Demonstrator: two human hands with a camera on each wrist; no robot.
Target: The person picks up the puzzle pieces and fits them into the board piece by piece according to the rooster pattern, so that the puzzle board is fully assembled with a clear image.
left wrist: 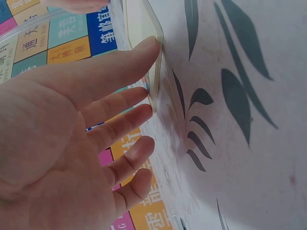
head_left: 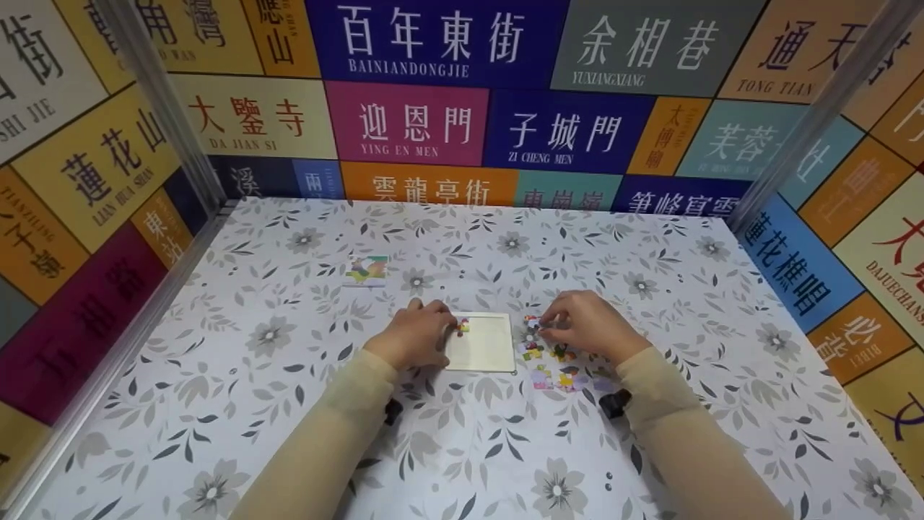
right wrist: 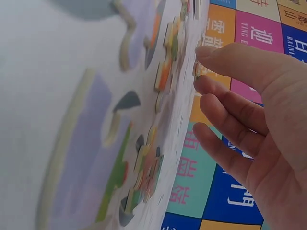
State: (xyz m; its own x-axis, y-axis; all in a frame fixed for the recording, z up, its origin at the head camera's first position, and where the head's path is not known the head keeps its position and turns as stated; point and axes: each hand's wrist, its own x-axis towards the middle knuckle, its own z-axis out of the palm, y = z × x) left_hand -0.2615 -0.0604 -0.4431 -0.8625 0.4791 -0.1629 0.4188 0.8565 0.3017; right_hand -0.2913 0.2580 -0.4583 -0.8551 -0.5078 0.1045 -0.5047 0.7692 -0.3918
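A shallow cream puzzle tray (head_left: 485, 345) lies on the table. Inside it, near the upper left, is one small colourful jigsaw piece (head_left: 463, 326). My left hand (head_left: 415, 336) rests at the tray's left side. In the left wrist view, its thumb (left wrist: 146, 52) lies on the rim of the tray (left wrist: 144, 21), and two fingertips touch the edge below. To the right of the tray, my right hand (head_left: 588, 325) pinches a jigsaw piece (right wrist: 195, 67) between thumb and forefinger, seen nearly edge-on. Several loose pieces (head_left: 564, 379) lie beneath and in front of that hand.
A small square picture card (head_left: 367, 271) lies farther back on the left. White flowered paper (head_left: 271, 433) covers the table. Panels printed with large characters (head_left: 415, 126) stand behind and at both sides, with clear corner posts.
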